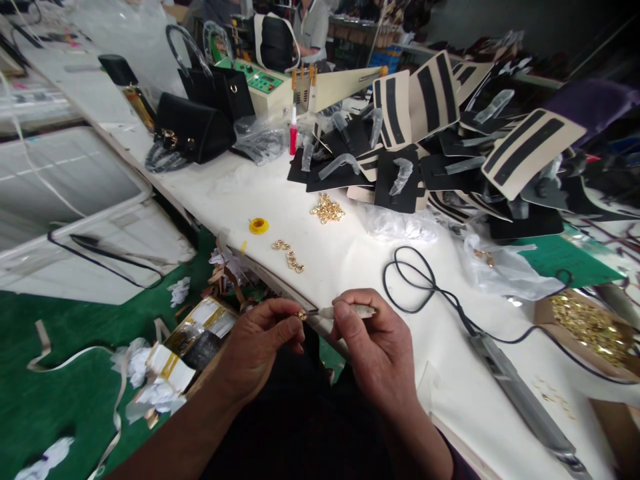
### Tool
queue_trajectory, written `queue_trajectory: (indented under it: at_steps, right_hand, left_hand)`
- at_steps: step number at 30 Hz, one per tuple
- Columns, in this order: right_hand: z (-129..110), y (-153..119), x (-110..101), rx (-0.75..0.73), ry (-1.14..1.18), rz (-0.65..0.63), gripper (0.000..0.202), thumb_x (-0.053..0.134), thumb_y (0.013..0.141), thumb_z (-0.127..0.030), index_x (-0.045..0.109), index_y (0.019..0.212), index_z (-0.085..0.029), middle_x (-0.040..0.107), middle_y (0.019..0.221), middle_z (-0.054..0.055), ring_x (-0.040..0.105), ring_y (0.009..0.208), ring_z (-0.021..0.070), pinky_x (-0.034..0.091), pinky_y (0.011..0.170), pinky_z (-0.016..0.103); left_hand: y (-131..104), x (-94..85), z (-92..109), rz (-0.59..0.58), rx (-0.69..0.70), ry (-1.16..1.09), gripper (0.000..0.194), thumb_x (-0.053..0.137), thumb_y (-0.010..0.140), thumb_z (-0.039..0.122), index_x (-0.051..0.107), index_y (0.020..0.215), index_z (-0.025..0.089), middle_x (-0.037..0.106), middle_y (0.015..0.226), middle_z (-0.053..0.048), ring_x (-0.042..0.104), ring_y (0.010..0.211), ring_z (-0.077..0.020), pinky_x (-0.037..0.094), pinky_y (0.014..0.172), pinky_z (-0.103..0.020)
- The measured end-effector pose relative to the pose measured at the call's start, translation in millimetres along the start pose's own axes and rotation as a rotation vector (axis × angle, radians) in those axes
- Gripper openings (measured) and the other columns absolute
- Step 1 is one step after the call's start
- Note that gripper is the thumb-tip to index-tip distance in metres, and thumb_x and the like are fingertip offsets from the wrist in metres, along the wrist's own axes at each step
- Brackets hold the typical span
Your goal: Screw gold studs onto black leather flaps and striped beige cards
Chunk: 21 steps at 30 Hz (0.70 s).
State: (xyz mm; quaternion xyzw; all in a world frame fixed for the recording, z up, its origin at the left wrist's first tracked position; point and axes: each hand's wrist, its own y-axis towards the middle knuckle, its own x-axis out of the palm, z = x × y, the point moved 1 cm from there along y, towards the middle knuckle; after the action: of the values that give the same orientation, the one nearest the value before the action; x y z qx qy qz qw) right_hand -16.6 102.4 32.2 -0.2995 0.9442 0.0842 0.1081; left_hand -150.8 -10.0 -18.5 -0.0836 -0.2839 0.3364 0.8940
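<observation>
My left hand (273,333) pinches a small gold metal fitting (301,315) between thumb and fingertips, above the table's front edge. My right hand (375,340) is wrapped round the pale handle of a slim tool like a screwdriver (325,312). Its dark thin tip points left and meets the gold fitting; whether it sits in a screw is too small to tell. Just beyond my hands, several gold rings (290,257) lie on the white table (335,260). Farther back is a heap of small gold fittings (327,209), with a yellow tape roll (259,226) to its left.
Black bag panels (395,180) are piled at the back right. Black handbags (193,130) and a red-and-white bottle (293,133) stand at the back left. A corded grey tool (525,393) and a box of gold pieces (590,327) lie right. A person (313,33) sits behind.
</observation>
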Motion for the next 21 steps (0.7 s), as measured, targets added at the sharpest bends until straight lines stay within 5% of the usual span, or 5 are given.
queue_trajectory:
  at_steps: [7,12,16,21]
  right_hand:
    - [1.3,-0.5,-2.8,0.027,0.027,-0.033,0.025,0.061,0.098,-0.043,0.065,0.086,-0.021,0.062,0.065,-0.002,0.055,0.06,0.0126,0.044,0.059,0.025]
    - [9.5,7.9,-15.1,0.107,0.132,0.088,0.025,0.063,0.097,-0.045,0.064,0.089,-0.022,0.063,0.063,-0.003,0.055,0.059,0.013,0.043,0.058,0.025]
    - [29.8,35.1,-23.7,0.142,0.268,0.098,0.025,0.067,0.094,-0.045,0.065,0.089,-0.021,0.061,0.062,-0.003,0.055,0.061,0.0138,0.045,0.063,0.028]
    - [67.4,79.9,-25.7,0.251,0.549,0.116,0.025,0.073,0.089,-0.043,0.065,0.088,-0.019,0.057,0.062,-0.004,0.051,0.054,0.0117,0.04,0.056,0.026]
  left_hand:
    - [1.3,-3.8,-3.9,0.079,0.071,0.231,0.027,0.089,0.072,0.034,0.076,0.091,0.018,0.073,0.072,0.001,0.067,0.062,-0.0126,0.057,0.061,-0.023]
    - [18.2,-10.1,-2.5,0.148,0.174,0.528,0.024,0.082,0.077,0.038,0.078,0.09,0.018,0.074,0.076,-0.001,0.065,0.062,-0.0138,0.054,0.063,-0.024]
    - [47.2,-13.5,-3.3,0.135,0.282,0.701,0.018,0.077,0.081,0.037,0.078,0.087,0.02,0.074,0.092,-0.003,0.063,0.064,-0.0142,0.051,0.061,-0.025]
    - [84.3,-10.2,-3.8,0.051,0.432,1.089,0.012,0.067,0.087,0.028,0.077,0.088,0.022,0.07,0.095,-0.003,0.066,0.084,-0.0185,0.05,0.081,-0.029]
